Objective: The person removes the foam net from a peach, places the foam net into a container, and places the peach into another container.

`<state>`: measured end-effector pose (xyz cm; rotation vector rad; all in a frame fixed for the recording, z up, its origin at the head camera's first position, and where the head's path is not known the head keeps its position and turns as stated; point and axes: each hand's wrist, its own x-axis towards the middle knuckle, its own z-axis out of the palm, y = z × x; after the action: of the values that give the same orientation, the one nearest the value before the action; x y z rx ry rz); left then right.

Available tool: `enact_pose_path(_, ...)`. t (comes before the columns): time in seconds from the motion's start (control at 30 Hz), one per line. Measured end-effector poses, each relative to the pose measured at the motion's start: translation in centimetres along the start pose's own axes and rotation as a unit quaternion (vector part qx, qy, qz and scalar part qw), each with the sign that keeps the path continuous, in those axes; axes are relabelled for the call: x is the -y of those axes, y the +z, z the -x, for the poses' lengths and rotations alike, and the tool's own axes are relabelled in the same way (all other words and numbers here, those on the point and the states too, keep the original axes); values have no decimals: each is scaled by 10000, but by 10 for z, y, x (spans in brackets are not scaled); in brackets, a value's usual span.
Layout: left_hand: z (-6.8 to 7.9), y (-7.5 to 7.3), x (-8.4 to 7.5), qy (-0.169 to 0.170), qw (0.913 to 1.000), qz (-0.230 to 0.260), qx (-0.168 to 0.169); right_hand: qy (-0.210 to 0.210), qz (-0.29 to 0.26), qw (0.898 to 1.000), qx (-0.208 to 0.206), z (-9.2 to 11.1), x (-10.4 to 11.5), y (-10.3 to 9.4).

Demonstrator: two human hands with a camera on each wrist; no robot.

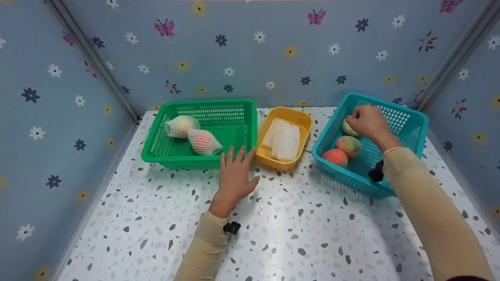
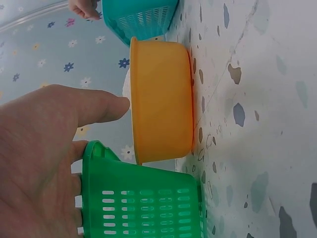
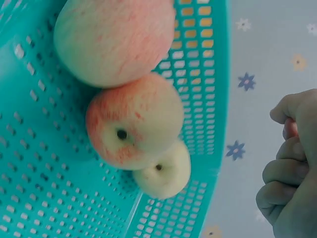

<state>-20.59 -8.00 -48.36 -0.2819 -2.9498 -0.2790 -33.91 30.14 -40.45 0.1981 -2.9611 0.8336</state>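
My left hand [image 1: 235,180] lies with straight, spread fingers at the front rim of the green basket [image 1: 183,159]. In that basket are two fruits in white foam net sleeves, one pale [image 1: 183,127] and one reddish [image 1: 204,142]. Over the teal basket [image 1: 408,132] hovers my right hand [image 1: 369,121], its fingers curled and nothing visible in its grip. Below it sit three peaches: a red one [image 1: 335,157], a red-green one [image 1: 348,146] and a pale yellow one [image 3: 166,171], partly hidden by the hand in the head view.
Between the two baskets stands a yellow tray [image 1: 278,164] with white foam net sleeves [image 1: 287,142] in it. The speckled white table [image 1: 297,226] extends in front. Flowered blue panels [image 1: 250,54] enclose the back and sides.
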Motion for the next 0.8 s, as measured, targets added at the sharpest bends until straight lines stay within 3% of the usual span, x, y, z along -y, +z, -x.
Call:
enact_pose_path(0.3,1,0,-1,-43,10000,-11,49,-720,184,9952,-640,13,26,3)
enact_pose_path(0.63,-2,0,1,47,10000,-68,-23,-730,403,9961,-302,43,59,1)
enact_pose_path(0.8,0,2,3,123,9998,-132,-24,-1026,742,9914,-322,58,70,6)
